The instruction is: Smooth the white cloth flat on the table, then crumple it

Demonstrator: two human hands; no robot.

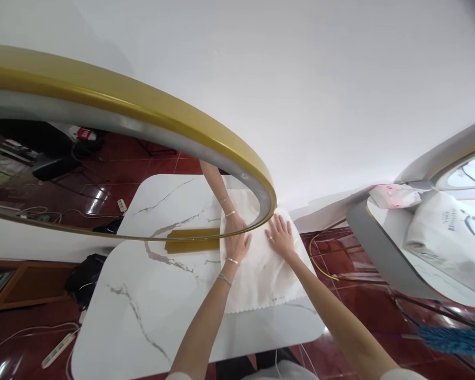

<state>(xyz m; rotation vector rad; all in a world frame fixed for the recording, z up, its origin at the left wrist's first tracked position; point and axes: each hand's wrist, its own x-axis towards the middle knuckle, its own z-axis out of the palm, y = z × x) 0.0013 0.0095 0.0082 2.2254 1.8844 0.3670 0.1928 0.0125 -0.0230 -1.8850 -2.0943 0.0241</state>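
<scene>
A white cloth (263,274) lies flat on a white marble table (150,301), against the wall under a gold-framed oval mirror (150,113). My left hand (237,245) rests palm down on the cloth's left part, fingers together, right at the mirror's lower rim. My right hand (280,236) lies flat on the cloth's far edge with the fingers spread. Neither hand holds anything. The mirror shows the reflection of my left arm and the cloth.
A gold bar (192,244) stands at the mirror's base on the table. A power strip (58,349) and cables lie on the red tiled floor at the left. A second mirror (427,237) leans at the right, and a blue duster (455,340) sits at the lower right.
</scene>
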